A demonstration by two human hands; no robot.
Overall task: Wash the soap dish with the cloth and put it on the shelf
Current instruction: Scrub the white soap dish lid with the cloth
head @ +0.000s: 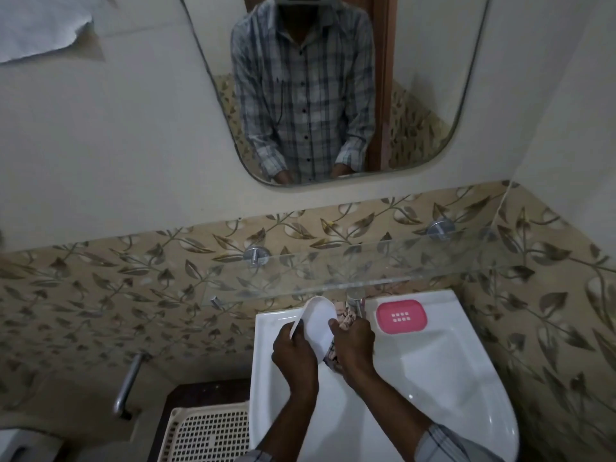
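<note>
Item: soap dish point(318, 323), white oval shell, apparently thin moulded plastic. Location: held tilted above the far left part of the white basin point(433, 378), just near of the tap point(356, 300).

Grip: left hand point(295, 355) clasps the dish by its left rim, fingers wrapped under the near end. Right hand point(353, 345) is closed around a patterned cloth point(343, 320), pressing it against the dish's right edge.

Handling, by judgement: light and stiff, unlikely to flex much; wet plastic likely slippery, so a hold across the rim with the thumb inside looks safest. Probably survives a drop into the basin, though it may crack on a hard edge.

Associated: pink slotted insert point(401, 316) lying flat on the basin's far right ledge, well apart from the hands. Destination: glass shelf point(383, 271), on the wall above the basin.

Status: washing appears under way; shelving not yet done.
</note>
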